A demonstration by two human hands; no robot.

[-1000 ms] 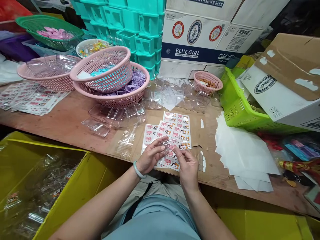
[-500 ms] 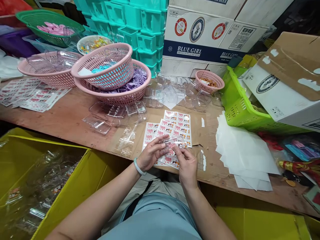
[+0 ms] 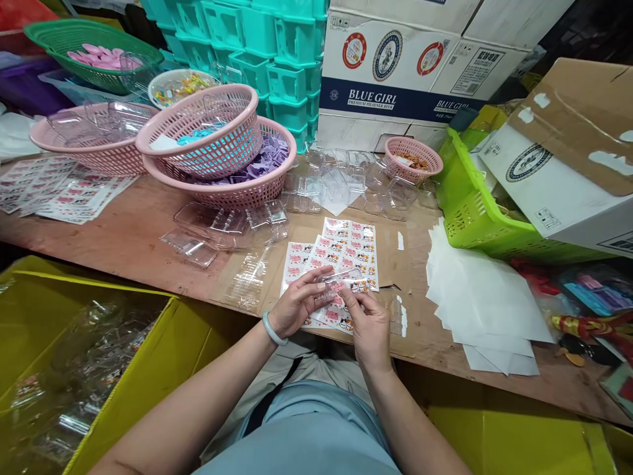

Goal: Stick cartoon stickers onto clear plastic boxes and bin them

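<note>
My left hand grips a small clear plastic box along its left side, thumb and fingers about it. On the near side, my right hand has its thumb and fingertips pressed to the same box; whether a sticker is under the thumb I cannot tell. Pink and cat pictures show at the box, but I cannot make out if they are on it or seen through it. Below the hands lie overlapping sticker sheets with cat pictures and pink lettering, on flattened cardboard.
Clear plastic boxes lie left and behind. Pink baskets hold purple and blue pieces. White backing sheets spread at right beside a lime green basket. A yellow bin with clear boxes stands low left.
The view has shifted very slightly. Both hands stay on the clear box in nearly the same pose, with only a small movement of the right thumb and fingers.
</note>
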